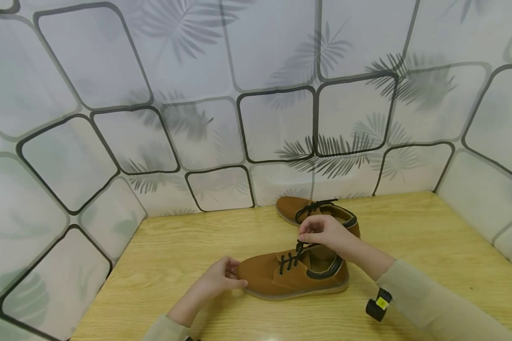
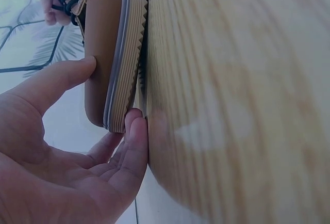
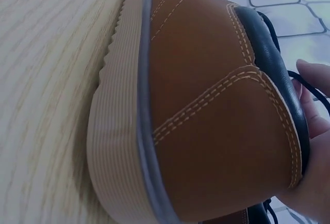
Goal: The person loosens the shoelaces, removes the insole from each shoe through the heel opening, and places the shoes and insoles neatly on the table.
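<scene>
Nearer of two brown lace-up shoes, one shoe (image 1: 260,272) stands sole-down on the wooden table, its toe pointing left. My left hand (image 1: 219,279) holds that toe, thumb on the upper and fingertips by the edge of the sole (image 2: 121,100). Over the shoe's opening, my right hand (image 1: 322,229) pinches the black shoelace (image 1: 299,247) above the tongue. In the right wrist view the heel (image 3: 221,146) fills the middle, with a lace strand (image 3: 309,85) running past my thumb. Part of the lace is hidden by my right fingers.
Behind, close to the wall, stands the other brown shoe (image 1: 288,207), toe to the left, black laces lying over it; my right hand partly covers it. Patterned white sheeting (image 1: 277,125) rises along the back and both sides of the wooden table (image 1: 187,241).
</scene>
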`<action>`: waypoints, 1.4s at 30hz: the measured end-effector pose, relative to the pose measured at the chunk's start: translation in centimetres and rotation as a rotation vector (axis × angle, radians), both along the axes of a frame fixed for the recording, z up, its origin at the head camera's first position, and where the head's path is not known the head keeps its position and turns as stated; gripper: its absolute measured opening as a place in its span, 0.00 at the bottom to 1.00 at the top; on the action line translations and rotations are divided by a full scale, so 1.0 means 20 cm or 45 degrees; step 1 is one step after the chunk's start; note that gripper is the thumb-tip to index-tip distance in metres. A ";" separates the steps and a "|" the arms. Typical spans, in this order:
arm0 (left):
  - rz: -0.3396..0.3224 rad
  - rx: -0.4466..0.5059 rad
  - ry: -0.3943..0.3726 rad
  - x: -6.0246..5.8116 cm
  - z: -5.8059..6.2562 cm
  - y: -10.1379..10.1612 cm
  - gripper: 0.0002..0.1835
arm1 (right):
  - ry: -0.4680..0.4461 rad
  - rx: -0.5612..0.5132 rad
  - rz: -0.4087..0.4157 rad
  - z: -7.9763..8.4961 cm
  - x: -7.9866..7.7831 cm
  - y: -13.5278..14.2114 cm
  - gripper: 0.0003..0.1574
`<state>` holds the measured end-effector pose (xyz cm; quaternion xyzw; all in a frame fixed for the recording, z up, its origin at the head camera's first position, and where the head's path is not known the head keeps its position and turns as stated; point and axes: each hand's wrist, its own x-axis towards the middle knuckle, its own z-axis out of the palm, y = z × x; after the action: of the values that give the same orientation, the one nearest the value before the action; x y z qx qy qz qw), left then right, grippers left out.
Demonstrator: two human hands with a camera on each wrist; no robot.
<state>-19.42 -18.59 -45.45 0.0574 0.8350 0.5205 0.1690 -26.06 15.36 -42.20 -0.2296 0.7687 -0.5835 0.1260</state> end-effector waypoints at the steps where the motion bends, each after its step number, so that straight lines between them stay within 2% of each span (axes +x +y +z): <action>1: 0.001 0.000 0.000 0.00 0.00 0.00 0.27 | -0.014 -0.024 0.002 0.00 0.00 0.00 0.08; 4: 0.004 -0.001 -0.001 0.00 0.00 0.00 0.27 | -0.053 -0.103 0.008 0.00 0.00 0.01 0.02; 10: 0.006 -0.002 -0.001 0.00 0.00 0.00 0.27 | -0.085 -0.205 0.024 0.02 0.01 0.03 0.12; 18: -0.008 0.000 0.006 0.00 0.00 0.00 0.28 | -0.170 -0.382 0.001 0.03 0.01 0.03 0.14; 21: -0.009 -0.007 0.007 0.00 0.01 0.00 0.28 | -0.165 -0.410 -0.004 0.02 0.00 0.04 0.14; 27: -0.020 -0.007 0.009 0.00 0.01 0.00 0.28 | -0.038 -0.250 0.026 0.03 0.01 0.04 0.14; 31: -0.019 0.008 0.007 0.01 0.02 0.00 0.28 | 0.016 -0.130 0.029 0.05 0.02 0.03 0.04; 35: -0.022 0.020 0.001 0.01 0.02 0.00 0.28 | 0.099 0.061 0.023 0.05 0.02 0.01 0.12; 37: -0.023 0.022 -0.002 0.01 0.02 0.00 0.28 | 0.138 0.138 0.029 0.04 0.02 0.01 0.11; 42: -0.019 0.018 0.001 0.01 0.01 0.00 0.28 | 0.189 0.195 0.058 0.03 0.01 0.01 0.10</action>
<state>-19.24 -18.67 -45.16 0.0651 0.8309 0.5252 0.1720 -25.80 15.63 -41.65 -0.2793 0.8128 -0.5015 0.0988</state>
